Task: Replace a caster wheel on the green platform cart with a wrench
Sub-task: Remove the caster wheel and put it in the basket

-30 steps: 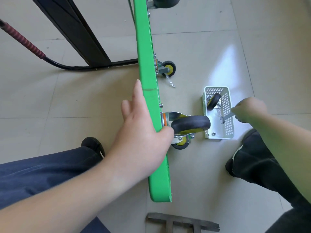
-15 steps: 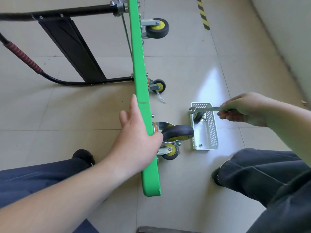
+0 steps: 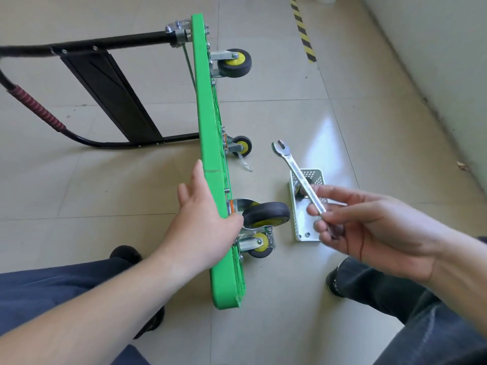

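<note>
The green platform cart (image 3: 208, 122) stands on its long edge on the tiled floor, its underside facing right. My left hand (image 3: 203, 219) grips its upper edge, thumb over the underside beside the nearest caster wheel (image 3: 266, 214), black with a yellow hub. A second caster (image 3: 259, 246) sits just below it, and others (image 3: 234, 63) (image 3: 242, 146) are farther along. My right hand (image 3: 369, 222) pinches the handle of a silver wrench (image 3: 297, 172), its open jaw pointing up and away, above the white basket (image 3: 300, 227).
The cart's black folding handle (image 3: 105, 96) with a red grip lies on the floor to the left. A spare wheel lies half hidden in the basket. My knees and shoes flank the cart. A wall rises at right, with yellow-black floor tape (image 3: 303, 35) far ahead.
My right hand has lifted the wrench out of the basket and turned it so the jaw points up and away. My view has tilted up, showing more of the cart. My left hand stays put.
</note>
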